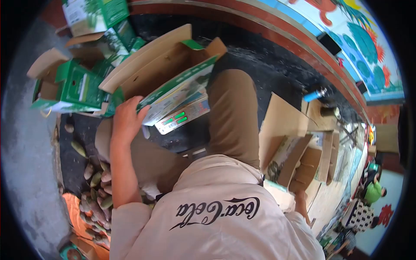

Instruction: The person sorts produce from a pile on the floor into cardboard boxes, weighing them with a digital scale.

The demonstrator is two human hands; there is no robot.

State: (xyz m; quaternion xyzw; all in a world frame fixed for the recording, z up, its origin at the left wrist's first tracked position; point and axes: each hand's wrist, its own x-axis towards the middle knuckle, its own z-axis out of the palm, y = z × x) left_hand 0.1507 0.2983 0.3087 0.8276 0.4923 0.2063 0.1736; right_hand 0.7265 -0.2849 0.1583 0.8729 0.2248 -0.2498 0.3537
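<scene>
My left hand (126, 119) grips the near left corner of a large open carton (180, 89), its thumb against the green and white printed side. The carton's brown flaps stand up and its inside shows bare cardboard. Under its near side is a scale panel (182, 117) with green lit displays. At the right, my right hand (300, 198) is low beside an open brown box (305, 169); its fingers are too small and partly hidden to make out.
Open green cartons (80, 89) stand at the upper left. Many oblong brown-green tubers or fruits (97, 197) lie at the lower left, by an orange sheet (73, 210). A blue bottle (313, 95) lies upper right. Other people (373, 190) are far right.
</scene>
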